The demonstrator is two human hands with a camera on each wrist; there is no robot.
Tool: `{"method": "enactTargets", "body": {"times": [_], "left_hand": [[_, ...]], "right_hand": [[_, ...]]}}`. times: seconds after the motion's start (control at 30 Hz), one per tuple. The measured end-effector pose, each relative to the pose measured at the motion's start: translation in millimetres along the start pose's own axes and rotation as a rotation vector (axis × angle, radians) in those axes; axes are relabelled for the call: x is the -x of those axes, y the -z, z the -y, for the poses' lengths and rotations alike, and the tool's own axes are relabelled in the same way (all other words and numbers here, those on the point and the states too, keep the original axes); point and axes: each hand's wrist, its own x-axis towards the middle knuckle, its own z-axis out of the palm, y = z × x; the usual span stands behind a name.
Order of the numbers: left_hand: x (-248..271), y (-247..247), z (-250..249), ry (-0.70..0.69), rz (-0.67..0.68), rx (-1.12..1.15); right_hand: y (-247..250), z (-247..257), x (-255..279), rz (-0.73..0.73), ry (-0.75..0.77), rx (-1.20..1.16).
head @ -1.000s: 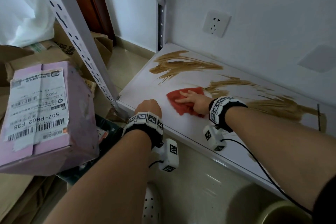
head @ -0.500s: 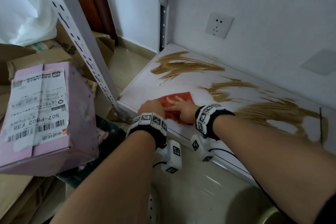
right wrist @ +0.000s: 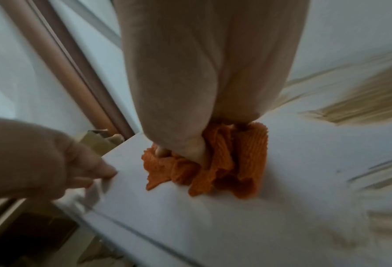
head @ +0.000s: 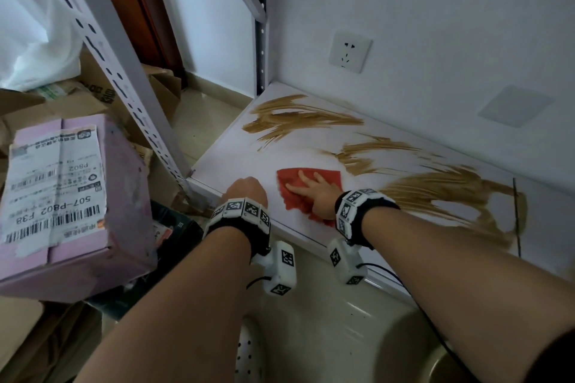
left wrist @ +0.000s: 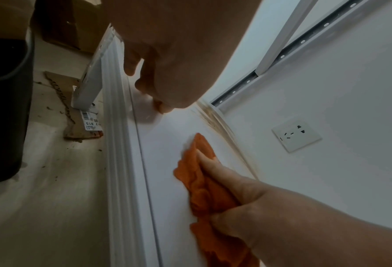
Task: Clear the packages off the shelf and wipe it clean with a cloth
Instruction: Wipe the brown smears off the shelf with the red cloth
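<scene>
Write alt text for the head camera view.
The right hand presses a red cloth flat on a white shelf streaked with brown smears. The left hand rests on the front edge; a pink package sits on the floor.

Shelf (head: 236, 158) top open; upright post (head: 124, 78) seemingly blocks left.

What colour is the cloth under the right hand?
Orange-red cloth, ribbed; the right wrist view shows it best.

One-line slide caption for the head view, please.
Right hand presses a red cloth flat on the white shelf amid brown smears; left hand rests at the shelf's front edge.
</scene>
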Motion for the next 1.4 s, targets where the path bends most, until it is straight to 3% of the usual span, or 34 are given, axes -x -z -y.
{"method": "enactTargets", "body": {"times": [0.13, 0.27, 0.43, 0.57, 0.8, 0.93, 1.1, 1.2, 1.4], "left_hand": [[2, -1, -2, -0.003, 0.025, -0.034], [1, -7, 2, -0.024, 0.042, -0.142], [6, -10, 5, -0.08, 0.077, -0.252], [5, -10, -1, -0.044, 0.097, -0.207], [1, -8, -11, 0.025, 0.118, -0.135], [7, -11, -13, 0.044, 0.112, -0.142], [15, -11, -9, -0.017, 0.08, -0.211], [18, -14, -6, -0.026, 0.073, -0.199], [0, -11, -2, -0.003, 0.088, -0.11]], "right_hand": [[-12, 11, 16, 0.062, 0.109, 0.046], [-30, -16, 43, 0.066, 0.159, -0.003], [-20, -50, 57, -0.029, -0.105, -0.103], [-9, -36, 38, -0.001, -0.211, -0.128], [-35, 0, 46, 0.016, 0.044, -0.008], [-53, -18, 72, 0.027, 0.137, -0.048], [-51, -59, 97, -0.032, -0.085, -0.154], [-42, -53, 84, -0.018, -0.191, -0.191], [-30, -10, 48, -0.01, -0.153, -0.193]]}}
